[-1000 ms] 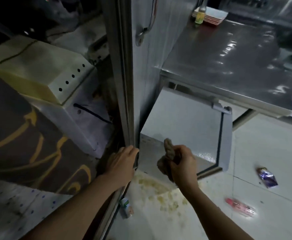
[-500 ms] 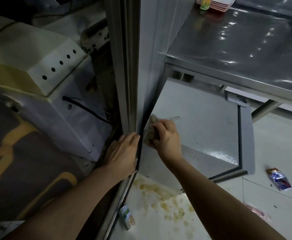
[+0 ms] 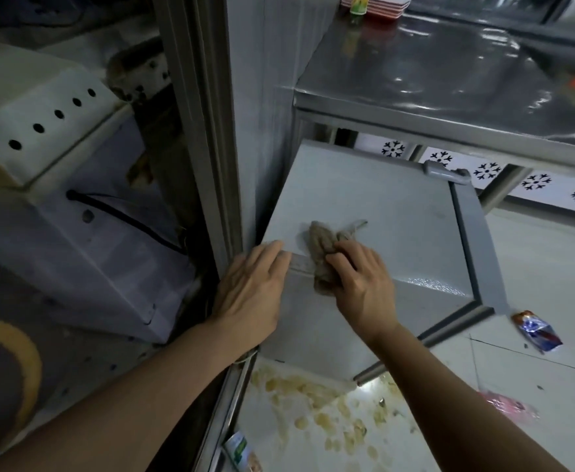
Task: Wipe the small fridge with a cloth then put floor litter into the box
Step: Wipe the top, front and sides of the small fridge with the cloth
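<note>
Looking down I get the steel table (image 3: 432, 73) upper right, shiny top, stacked red-and-white trays (image 3: 379, 2) and a small bottle (image 3: 359, 2) at its far edge. Small fridge (image 3: 374, 212) sits under and in front of that table, grey-white top, darker door edge on its right side, hinge cap at the far right corner. Tall metal door frame (image 3: 197, 131) runs up just left of the fridge. White box with a row of round holes (image 3: 33, 110) far left, well apart from the fridge. Floor tile in front carries a yellowish stain patch (image 3: 316, 407). My left hand (image 3: 252, 291) lies flat on the fridge's near left corner, fingers straight and together, pressing, holding nothing. My right hand (image 3: 361, 277) is on the fridge top just beside the left one, fingers curled round the cloth (image 3: 323, 253). Cloth is a brownish bunched rag, touching the fridge top; most of it sticks out past my fingertips, toward the far side and left, with a lower fold hanging over the fridge's front edge between the two hands. Litter on the floor: blue-and-white wrapper (image 3: 536, 330) right of the fridge door corner, pink wrapper (image 3: 509, 405) near my right forearm, blurred, small green-and-white carton (image 3: 240, 449) at the bottom beside the frame's foot.
</note>
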The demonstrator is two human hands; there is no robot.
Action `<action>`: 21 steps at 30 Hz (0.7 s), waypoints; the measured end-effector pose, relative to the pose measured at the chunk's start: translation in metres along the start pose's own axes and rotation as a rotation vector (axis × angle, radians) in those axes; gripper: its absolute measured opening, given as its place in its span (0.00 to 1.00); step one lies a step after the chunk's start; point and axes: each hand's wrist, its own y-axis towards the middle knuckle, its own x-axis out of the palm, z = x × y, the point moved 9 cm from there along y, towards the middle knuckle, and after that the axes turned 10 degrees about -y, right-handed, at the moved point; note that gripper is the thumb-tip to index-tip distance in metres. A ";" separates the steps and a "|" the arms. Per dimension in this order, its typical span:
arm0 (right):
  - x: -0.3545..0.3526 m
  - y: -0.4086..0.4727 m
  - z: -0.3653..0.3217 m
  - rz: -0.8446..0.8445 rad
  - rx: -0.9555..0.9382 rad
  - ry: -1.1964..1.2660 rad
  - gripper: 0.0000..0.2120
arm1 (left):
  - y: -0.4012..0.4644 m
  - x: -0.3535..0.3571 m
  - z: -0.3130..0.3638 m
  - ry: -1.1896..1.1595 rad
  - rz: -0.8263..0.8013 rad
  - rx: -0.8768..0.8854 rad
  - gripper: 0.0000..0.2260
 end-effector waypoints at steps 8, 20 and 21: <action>-0.033 -0.053 0.076 0.100 0.020 -0.195 0.10 | 0.026 0.039 0.058 0.082 0.089 0.084 0.33; -0.056 -0.119 0.140 0.287 0.160 -0.381 0.13 | 0.023 0.063 0.071 0.060 0.457 0.029 0.34; -0.052 -0.123 0.139 0.325 0.170 -0.399 0.13 | 0.023 0.065 0.070 0.054 0.492 0.032 0.33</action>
